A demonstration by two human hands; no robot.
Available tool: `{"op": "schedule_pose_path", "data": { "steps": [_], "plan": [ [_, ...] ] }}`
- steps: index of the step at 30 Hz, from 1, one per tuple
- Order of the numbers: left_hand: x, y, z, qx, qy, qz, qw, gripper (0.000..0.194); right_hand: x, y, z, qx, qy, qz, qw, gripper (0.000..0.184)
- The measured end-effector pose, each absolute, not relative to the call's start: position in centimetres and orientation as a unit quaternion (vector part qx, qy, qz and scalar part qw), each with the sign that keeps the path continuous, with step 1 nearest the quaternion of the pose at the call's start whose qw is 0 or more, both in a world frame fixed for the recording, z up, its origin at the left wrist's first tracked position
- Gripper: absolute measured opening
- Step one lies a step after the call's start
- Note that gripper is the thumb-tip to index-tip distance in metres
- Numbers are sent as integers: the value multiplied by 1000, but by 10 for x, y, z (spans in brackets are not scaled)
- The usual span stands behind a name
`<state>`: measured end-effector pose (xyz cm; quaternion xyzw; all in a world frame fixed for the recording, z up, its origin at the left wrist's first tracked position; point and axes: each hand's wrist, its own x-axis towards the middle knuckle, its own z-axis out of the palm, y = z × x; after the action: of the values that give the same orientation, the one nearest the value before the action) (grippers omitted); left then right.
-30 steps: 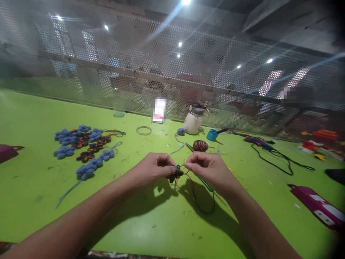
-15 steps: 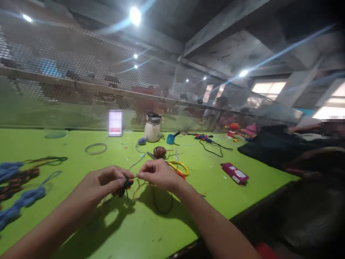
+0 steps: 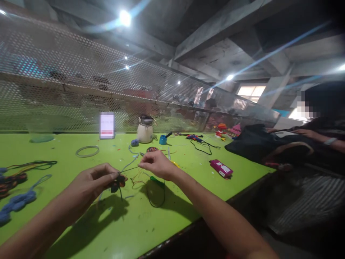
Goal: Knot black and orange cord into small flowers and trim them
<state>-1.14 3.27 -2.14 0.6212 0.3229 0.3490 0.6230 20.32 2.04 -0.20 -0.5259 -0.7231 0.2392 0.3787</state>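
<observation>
My left hand (image 3: 98, 180) pinches a small dark knotted yarn piece (image 3: 118, 184) with orange flecks, held above the green table (image 3: 134, 230). To its right, my right hand (image 3: 156, 163) is closed on a dark yarn strand (image 3: 128, 169), stretched between the two hands. Thin yellowish and dark strands hang below my right hand. A green-handled tool (image 3: 157, 181) shows beneath that hand, its far end hidden. Just behind it sits a multicoloured yarn ball (image 3: 152, 149), partly covered by my fingers.
Blue knotted yarn (image 3: 20, 201) lies at the left, near a grey ring (image 3: 87, 151). Along the back stand a phone-like screen (image 3: 107, 125), a white jar (image 3: 145, 130) and a blue pot (image 3: 162, 139). A purple case (image 3: 221, 168) lies right. A person sits beyond a black bag (image 3: 245, 144).
My right hand has drawn away from my left, and the dark strand between them is now longer and taut. The camera view has turned right, showing more of the other person.
</observation>
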Motion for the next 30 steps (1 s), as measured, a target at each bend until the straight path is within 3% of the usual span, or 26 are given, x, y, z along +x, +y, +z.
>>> {"op": "schedule_pose_path", "data": {
  "steps": [9,14,21,30],
  "plan": [
    [-15,32,-16,616,324,330,637,16,296,23,-23,-686,-607,185,356,22],
    [-16,33,-15,657,316,329,600,17,346,41,-32,-764,-554,157,291,29],
    [-17,35,-13,647,320,360,590,16,333,57,-37,-773,-584,155,194,29],
    [-31,42,7,492,295,562,596,14,303,30,-54,-792,-569,173,136,25]
  ]
}}
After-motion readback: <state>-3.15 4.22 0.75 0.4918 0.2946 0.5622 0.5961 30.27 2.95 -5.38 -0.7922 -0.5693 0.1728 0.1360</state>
